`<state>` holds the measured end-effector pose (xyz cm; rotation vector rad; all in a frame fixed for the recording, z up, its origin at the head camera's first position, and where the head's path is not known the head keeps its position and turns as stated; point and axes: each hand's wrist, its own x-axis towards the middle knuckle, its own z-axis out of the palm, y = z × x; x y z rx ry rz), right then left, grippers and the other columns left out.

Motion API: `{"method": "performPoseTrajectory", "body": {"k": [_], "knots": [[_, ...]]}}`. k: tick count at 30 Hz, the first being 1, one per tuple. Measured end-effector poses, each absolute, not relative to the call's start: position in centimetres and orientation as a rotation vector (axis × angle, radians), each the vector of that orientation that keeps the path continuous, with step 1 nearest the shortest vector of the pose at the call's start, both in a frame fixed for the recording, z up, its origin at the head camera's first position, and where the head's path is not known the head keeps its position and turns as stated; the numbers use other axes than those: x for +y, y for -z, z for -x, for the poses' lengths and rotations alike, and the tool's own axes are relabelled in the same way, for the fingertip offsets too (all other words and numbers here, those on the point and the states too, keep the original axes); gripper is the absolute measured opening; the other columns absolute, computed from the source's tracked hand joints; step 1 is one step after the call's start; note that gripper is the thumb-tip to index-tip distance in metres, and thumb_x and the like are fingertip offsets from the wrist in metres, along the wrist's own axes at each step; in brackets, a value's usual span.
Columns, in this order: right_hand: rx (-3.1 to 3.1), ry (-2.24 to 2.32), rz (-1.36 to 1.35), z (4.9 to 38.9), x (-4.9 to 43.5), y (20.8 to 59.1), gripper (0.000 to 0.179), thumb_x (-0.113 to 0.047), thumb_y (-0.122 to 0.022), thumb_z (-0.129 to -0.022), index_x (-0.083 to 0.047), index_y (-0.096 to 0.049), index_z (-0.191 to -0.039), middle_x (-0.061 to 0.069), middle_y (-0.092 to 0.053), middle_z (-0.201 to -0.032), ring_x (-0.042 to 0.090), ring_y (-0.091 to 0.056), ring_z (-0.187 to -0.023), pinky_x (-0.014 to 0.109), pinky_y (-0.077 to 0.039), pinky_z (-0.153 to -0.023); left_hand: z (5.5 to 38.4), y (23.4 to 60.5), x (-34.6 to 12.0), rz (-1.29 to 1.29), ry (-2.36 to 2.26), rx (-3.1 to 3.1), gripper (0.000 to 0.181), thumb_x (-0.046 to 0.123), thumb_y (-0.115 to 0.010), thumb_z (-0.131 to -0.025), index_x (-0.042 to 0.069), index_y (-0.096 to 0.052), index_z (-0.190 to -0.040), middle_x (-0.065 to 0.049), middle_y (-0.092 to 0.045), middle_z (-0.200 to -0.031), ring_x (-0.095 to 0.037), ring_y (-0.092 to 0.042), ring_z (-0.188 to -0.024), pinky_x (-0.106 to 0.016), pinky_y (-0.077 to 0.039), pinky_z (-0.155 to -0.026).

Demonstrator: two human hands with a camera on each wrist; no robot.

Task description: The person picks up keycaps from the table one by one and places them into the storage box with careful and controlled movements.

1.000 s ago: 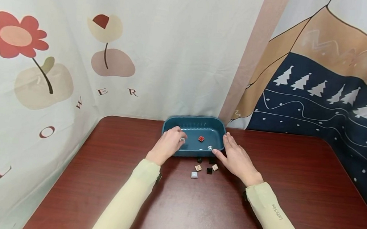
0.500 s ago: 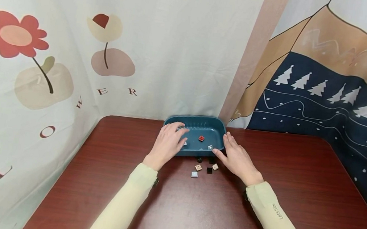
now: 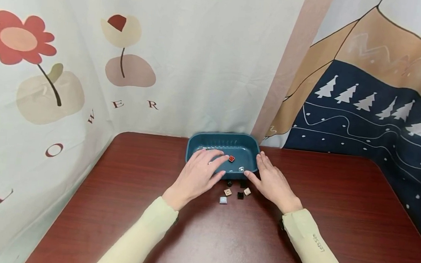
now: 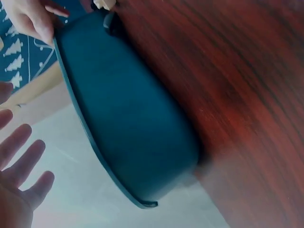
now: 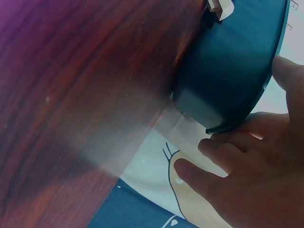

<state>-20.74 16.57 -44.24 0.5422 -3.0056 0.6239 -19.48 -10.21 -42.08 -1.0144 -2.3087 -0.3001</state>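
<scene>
A blue-green tray (image 3: 225, 139) stands at the table's back edge. My left hand (image 3: 196, 175) hovers over its left front part, fingers spread and slightly bent, nothing visible between them; the left wrist view also shows these fingers (image 4: 21, 166) apart. Inside the tray lie a red keycap (image 3: 232, 159), just right of my left fingertips, and a whitish keycap (image 3: 241, 169) close to the front wall. My right hand (image 3: 274, 184) rests against the tray's right front corner, thumb touching the front rim, fingers extended along the right end. The left hand hides part of the tray floor.
Several loose keycaps lie on the table before the tray: a pale blue one (image 3: 223, 200), cream ones (image 3: 247, 191) and black ones (image 3: 240, 195). The brown table (image 3: 340, 193) extends to both sides. Printed curtains (image 3: 201, 64) hang behind the tray.
My left hand let go of a whitish keycap inside the tray, spread its fingers and shifted right towards the red keycap. The right hand stayed at the tray's corner.
</scene>
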Motion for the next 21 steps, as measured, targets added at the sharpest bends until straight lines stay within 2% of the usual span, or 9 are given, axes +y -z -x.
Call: {"method": "performPoseTrajectory", "body": {"k": [5, 10, 15, 21], "knots": [[-2.997, -0.626, -0.545, 20.7, 16.6, 44.3, 0.084, -0.048, -0.059, -0.104, 0.013, -0.032, -0.156, 0.029, -0.027, -0.164, 0.043, -0.03, -0.151, 0.058, -0.035, -0.116, 18.5, 42.1, -10.0, 1.126, 0.262, -2.303, 0.045, 0.029, -0.078, -0.094, 0.012, -0.069, -0.134, -0.01, -0.065, -0.133, -0.025, -0.061, -0.122, -0.048, -0.045, -0.108], [-2.986, -0.62, -0.551, 20.7, 16.6, 44.3, 0.083, -0.047, -0.059, -0.104, 0.013, -0.032, -0.155, 0.03, -0.028, -0.163, 0.044, -0.031, -0.151, 0.058, -0.035, -0.115, 17.6, 42.4, -9.7, 1.234, 0.235, -2.329, 0.047, 0.031, -0.081, -0.092, 0.013, -0.069, -0.134, -0.01, -0.064, -0.135, -0.024, -0.061, -0.123, -0.044, -0.051, -0.1], [-2.981, -0.615, -0.553, 20.7, 16.6, 44.4, 0.083, -0.047, -0.059, -0.104, 0.014, -0.034, -0.154, 0.03, -0.029, -0.163, 0.044, -0.032, -0.15, 0.057, -0.035, -0.115, 16.7, 42.4, -9.4, 1.297, 0.141, -2.376, 0.046, 0.034, -0.077, -0.095, 0.018, -0.068, -0.136, -0.007, -0.062, -0.139, -0.023, -0.063, -0.123, -0.04, -0.053, -0.096], [-2.966, -0.616, -0.559, 20.6, 16.7, 44.4, 0.082, -0.045, -0.06, -0.104, 0.014, -0.035, -0.153, 0.031, -0.03, -0.162, 0.045, -0.033, -0.15, 0.058, -0.035, -0.115, 16.0, 42.7, -9.2, 1.369, 0.026, -2.424, 0.048, 0.038, -0.074, -0.096, 0.024, -0.065, -0.141, -0.003, -0.059, -0.146, -0.024, -0.06, -0.128, -0.039, -0.052, -0.099]]}}
